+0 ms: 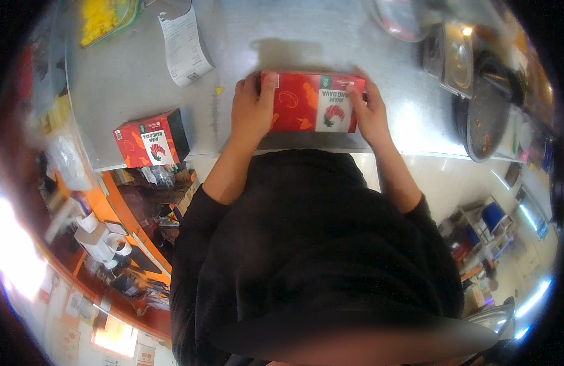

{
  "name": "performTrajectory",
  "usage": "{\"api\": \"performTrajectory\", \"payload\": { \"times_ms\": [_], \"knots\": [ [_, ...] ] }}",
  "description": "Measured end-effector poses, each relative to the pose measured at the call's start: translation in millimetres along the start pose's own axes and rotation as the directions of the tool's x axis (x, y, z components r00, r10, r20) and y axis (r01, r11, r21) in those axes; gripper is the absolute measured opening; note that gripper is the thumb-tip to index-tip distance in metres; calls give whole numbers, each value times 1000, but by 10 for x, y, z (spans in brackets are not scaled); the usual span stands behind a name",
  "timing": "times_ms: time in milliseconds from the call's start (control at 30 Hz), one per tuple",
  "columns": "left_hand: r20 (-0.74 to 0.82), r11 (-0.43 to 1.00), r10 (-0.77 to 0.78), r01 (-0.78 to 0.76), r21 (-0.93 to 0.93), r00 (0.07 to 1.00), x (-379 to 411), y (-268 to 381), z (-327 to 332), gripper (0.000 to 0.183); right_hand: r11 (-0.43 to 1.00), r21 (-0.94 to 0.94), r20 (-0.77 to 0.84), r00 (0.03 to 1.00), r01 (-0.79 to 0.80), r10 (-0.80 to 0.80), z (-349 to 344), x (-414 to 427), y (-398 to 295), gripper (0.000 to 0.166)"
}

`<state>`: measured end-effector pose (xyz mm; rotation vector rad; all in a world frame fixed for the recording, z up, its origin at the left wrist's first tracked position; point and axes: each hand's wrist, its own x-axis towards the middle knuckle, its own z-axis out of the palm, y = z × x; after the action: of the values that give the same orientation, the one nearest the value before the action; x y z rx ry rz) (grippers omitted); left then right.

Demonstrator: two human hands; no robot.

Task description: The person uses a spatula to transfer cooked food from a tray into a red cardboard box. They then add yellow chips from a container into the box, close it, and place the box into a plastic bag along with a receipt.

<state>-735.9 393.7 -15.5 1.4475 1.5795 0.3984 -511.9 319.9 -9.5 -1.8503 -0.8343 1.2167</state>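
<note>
A red printed cardboard food box (296, 107) lies before me near the front edge of the metal table. It bears chicken pictures, a white panel and writing that appears upside down. My left hand (255, 106) grips its left end, with the thumb on the near face. At the other end my right hand (369, 107) holds the box, thumb across the printed face near the white panel. The fingers behind the box are mostly hidden. A second, matching red box (136, 142) stands apart to the left, by the table's front corner.
A curling paper receipt (183, 50) lies beyond my left hand, near a small yellow scrap (219, 90). At the far left is a clear container (134, 18) of yellow food. Metal pans (456, 59) and a dark, crumb-strewn pan (485, 121) occupy the right side of the steel table (309, 23).
</note>
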Motion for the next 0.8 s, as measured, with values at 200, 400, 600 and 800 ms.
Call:
{"api": "performTrajectory", "payload": {
  "times_ms": [200, 400, 600, 800],
  "knots": [
    [-189, 801, 206, -276, -532, 960, -490, -25, -10, 45, 919, 294, 101, 948, 262, -302, -18, -404, 69, 45],
    [25, 801, 513, -468, -374, 858, -599, -275, -269, 48, 876, -6, 339, 825, 483, -453, -130, -560, 60, 42],
    [13, 874, 429, -411, -261, 903, -613, -159, -264, 32, 887, -227, 350, 884, 402, -311, -99, -578, -152, 44],
    [145, 862, 461, -404, -306, 875, -517, -191, -304, 39, 745, -446, 590, 789, 496, -172, -42, -344, -588, 56]
  ]
}}
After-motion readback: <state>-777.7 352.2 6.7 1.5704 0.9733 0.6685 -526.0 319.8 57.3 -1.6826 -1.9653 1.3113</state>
